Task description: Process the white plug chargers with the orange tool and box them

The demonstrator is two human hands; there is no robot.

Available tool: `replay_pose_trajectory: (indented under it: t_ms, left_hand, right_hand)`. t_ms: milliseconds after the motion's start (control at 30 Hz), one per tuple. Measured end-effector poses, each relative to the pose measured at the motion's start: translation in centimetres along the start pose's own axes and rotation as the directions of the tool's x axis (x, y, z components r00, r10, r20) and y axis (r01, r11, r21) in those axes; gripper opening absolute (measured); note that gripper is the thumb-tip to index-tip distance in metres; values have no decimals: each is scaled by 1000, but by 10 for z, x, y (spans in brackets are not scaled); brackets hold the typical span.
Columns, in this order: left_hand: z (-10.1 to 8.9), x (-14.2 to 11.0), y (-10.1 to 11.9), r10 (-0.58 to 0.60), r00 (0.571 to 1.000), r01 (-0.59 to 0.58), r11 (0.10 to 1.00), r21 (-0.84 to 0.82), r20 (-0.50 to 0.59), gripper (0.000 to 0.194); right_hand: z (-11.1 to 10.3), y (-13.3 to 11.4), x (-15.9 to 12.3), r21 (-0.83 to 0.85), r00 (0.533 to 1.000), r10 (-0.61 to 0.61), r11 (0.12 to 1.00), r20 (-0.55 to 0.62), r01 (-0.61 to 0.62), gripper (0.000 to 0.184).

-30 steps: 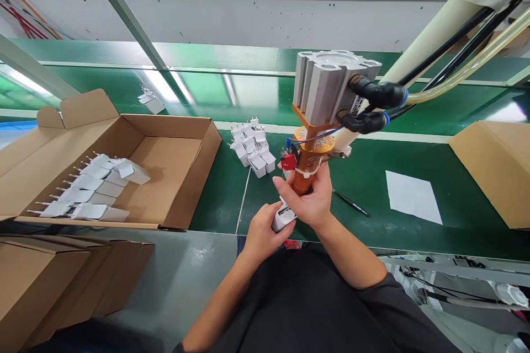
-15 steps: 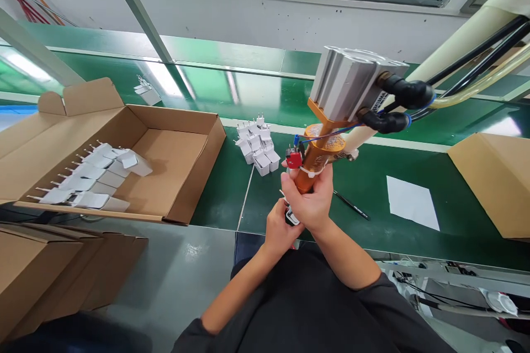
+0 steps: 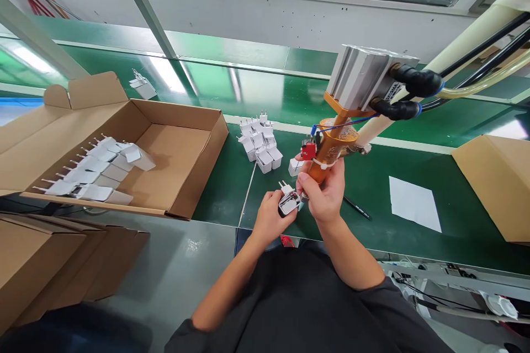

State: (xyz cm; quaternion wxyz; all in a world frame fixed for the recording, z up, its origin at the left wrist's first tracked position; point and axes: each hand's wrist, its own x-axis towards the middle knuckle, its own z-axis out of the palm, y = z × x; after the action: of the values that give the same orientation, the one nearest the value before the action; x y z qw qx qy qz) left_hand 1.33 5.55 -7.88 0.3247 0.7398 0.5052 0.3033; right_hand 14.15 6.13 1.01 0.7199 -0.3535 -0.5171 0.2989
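Observation:
My left hand [image 3: 269,216] is closed on a white plug adapter [image 3: 289,200], its two pins pointing up and away and its open side with dark inner parts facing me. My right hand [image 3: 326,192] wraps round the orange lower body of a pneumatic tool [image 3: 331,146]. A red switch [image 3: 308,150] with blue wires is fixed to that body. The tool's lower end is hidden by my fingers and sits just right of the adapter. Behind the right hand, a white housing [image 3: 295,167] stands on the green bench, partly covered.
A cluster of white adapters [image 3: 260,140] stands on the bench [image 3: 223,193]. At left an open cardboard box [image 3: 178,143] holds rows of adapters [image 3: 95,168]. To the right lie a black pen [image 3: 356,208], white paper [image 3: 415,203] and another cardboard box [image 3: 497,182]. Hoses [image 3: 480,60] run from the tool.
My right hand and the tool have shifted right, away from my left hand. The adapter in my left hand, mostly hidden before, now shows, and so does the white housing behind.

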Motion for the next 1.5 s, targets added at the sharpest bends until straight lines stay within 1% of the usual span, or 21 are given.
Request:
replay_pose_trajectory:
  t_ms: [100,167,233,300,333,400,467,500,567,667,733,800,867,933,1000,1067,1167,1233,1333,1400,1500]
  left_hand:
    - [-14,7,-3,-20,995,29,995,-95,98,34]
    - [-16,11,-2,-47,988,77,975,-207,145,46]
    - [-13,16,0,-75,984,124,941,-314,164,44]
    - [-9,21,2,-68,988,113,931,-347,140,33]
    - [-8,22,3,-37,993,71,945,-320,111,30]
    - [-8,22,6,76,996,-65,980,-187,53,31]
    - [-14,19,8,207,977,-207,978,-9,43,40]
    - [-18,17,10,252,966,-256,964,71,58,44]
    - [-25,10,13,297,948,-313,933,180,109,49]
    - [-28,0,14,326,934,-354,905,237,149,47]
    - [-24,-4,11,338,936,-352,902,249,99,41]
    - [-18,-7,7,326,945,-318,914,251,10,34]
    - [-11,-10,4,295,953,-271,930,248,-64,28]
    - [-5,-13,4,250,963,-213,935,284,-98,27]
    - [-1,-15,7,185,977,-129,912,390,-109,31]
    - [1,-16,11,127,987,-59,852,520,-96,35]
    - [-1,-15,17,107,994,-59,766,641,-37,39]
    - [-2,-14,19,124,992,-80,736,672,-18,42]
    - [-3,-14,17,178,983,-95,735,672,-55,48]
    - [-1,-16,13,207,973,-91,755,650,-104,43]
    - [2,-19,7,205,965,-63,781,621,-160,37]
  right_hand:
    - [-10,3,-1,-91,994,48,994,-101,-58,31]
    - [-15,2,-1,-125,987,57,989,-150,-76,33]
    - [-19,0,-1,-124,983,59,989,-174,-81,34]
    - [-23,-1,-1,-118,981,64,989,-183,-86,33]
    - [-25,-2,-1,-119,981,67,989,-183,-90,33]
    - [-30,-1,-2,-128,982,74,987,-176,-97,33]
    - [-34,1,-4,-141,983,76,985,-166,-100,32]
    - [-36,2,-5,-148,983,74,984,-166,-99,32]
    - [-39,5,-7,-158,985,66,983,-162,-92,31]
    - [-42,6,-10,-158,987,69,983,-145,-92,30]
    - [-44,6,-11,-159,987,86,982,-136,-107,30]
    - [-45,6,-11,-161,985,102,979,-139,-124,31]
    - [-46,5,-11,-161,984,105,979,-145,-128,32]
    - [-48,5,-10,-165,984,98,979,-151,-123,31]
    - [-50,5,-11,-172,984,91,978,-152,-117,29]
    - [-52,5,-11,-182,984,89,976,-153,-116,28]
    - [-56,5,-13,-186,982,85,976,-167,-116,29]
    - [-58,4,-15,-182,981,84,976,-172,-116,29]
    - [-61,2,-17,-173,985,85,979,-150,-111,27]
    - [-63,0,-17,-168,988,81,980,-132,-102,25]
    - [-64,-2,-18,-165,990,74,982,-117,-93,24]
